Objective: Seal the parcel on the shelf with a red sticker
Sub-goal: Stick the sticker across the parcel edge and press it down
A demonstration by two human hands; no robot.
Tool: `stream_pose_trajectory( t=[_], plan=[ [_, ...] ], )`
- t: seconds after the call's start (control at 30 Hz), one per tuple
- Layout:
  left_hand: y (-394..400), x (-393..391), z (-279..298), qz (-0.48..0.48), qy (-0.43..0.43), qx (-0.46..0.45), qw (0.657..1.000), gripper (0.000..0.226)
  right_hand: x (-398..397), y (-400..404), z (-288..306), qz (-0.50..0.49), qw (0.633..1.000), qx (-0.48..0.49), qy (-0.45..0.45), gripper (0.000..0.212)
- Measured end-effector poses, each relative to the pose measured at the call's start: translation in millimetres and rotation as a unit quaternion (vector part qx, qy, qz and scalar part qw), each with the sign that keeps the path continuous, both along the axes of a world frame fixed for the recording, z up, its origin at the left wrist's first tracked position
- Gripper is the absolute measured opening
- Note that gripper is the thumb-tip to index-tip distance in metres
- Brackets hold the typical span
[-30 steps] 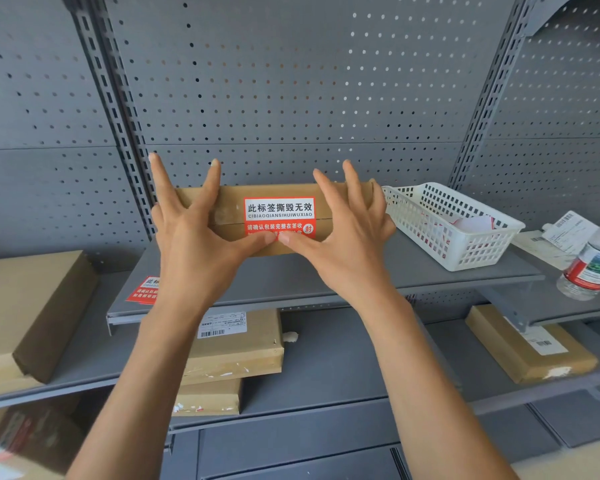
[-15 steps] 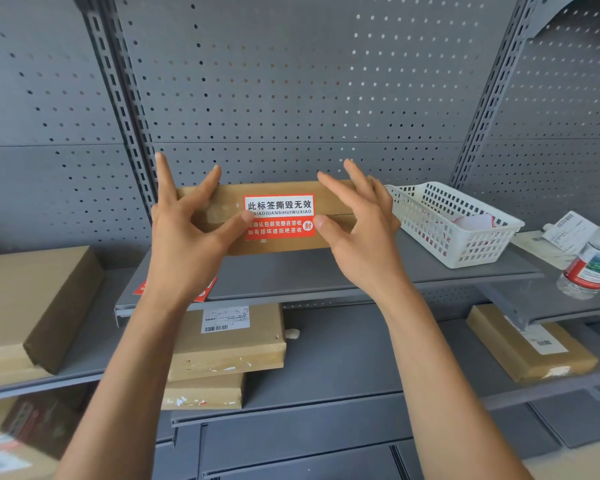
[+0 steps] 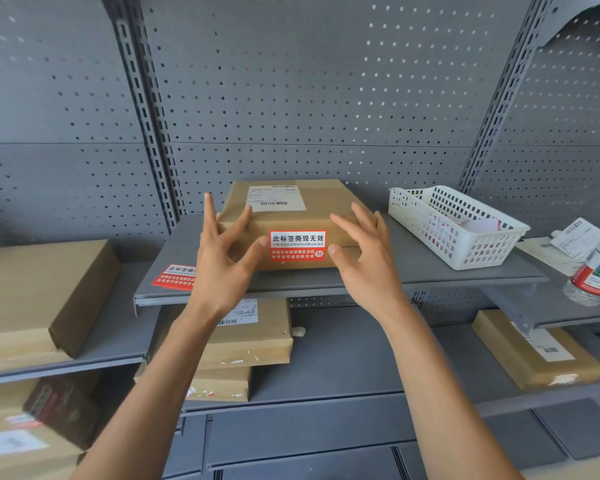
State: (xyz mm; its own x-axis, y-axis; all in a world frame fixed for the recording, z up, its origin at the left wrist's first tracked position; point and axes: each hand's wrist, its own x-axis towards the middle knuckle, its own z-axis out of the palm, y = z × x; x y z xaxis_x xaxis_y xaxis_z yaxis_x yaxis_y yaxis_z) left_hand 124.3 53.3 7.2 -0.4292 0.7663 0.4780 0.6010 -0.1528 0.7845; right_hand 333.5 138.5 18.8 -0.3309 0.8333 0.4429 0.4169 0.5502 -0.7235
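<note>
A brown cardboard parcel (image 3: pixel 298 216) lies flat on the grey shelf (image 3: pixel 413 271), its top face carrying a white shipping label (image 3: pixel 275 198) with a barcode. The red sticker (image 3: pixel 297 246) sits on the parcel's near face, pressed across the seam between the flaps, white band of characters above and red band below.

The left hand (image 3: pixel 222 261) is spread open at the parcel's left front corner, thumb tip resting just beside the sticker's left edge and fingers fanned upward against the box. The right hand (image 3: pixel 364 258) is likewise open, thumb tip at the sticker's right edge, fingers splayed over the right end of the box (neither hand is closed around anything).

To the right of the parcel, apart from it, stands a white plastic basket (image 3: pixel 478 251) with slotted walls; inside it lie white and red paper pieces, too jumbled to tell apart. A strip of more red stickers (image 3: pixel 174 277) lies on the shelf's left front, partly behind the left wrist. Further right a plastic water bottle (image 3: pixel 594 275) with a red-and-white label stands by some paper slips (image 3: pixel 575 237). Other brown boxes (image 3: pixel 253 337) rest stacked on the lower shelf, one to the far left (image 3: pixel 39 296) and another at lower right (image 3: pixel 534 351).
</note>
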Motion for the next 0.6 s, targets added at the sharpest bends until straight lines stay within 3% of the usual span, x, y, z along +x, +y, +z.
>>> stream_pose_trajectory(
  t=[0.6],
  plan=[
    [-6, -2, -7, -0.011, 0.023, -0.013, 1.0, 0.049, 11, 2, -14, 0.04, 0.999, 0.0, -0.034, 0.055]
  ],
)
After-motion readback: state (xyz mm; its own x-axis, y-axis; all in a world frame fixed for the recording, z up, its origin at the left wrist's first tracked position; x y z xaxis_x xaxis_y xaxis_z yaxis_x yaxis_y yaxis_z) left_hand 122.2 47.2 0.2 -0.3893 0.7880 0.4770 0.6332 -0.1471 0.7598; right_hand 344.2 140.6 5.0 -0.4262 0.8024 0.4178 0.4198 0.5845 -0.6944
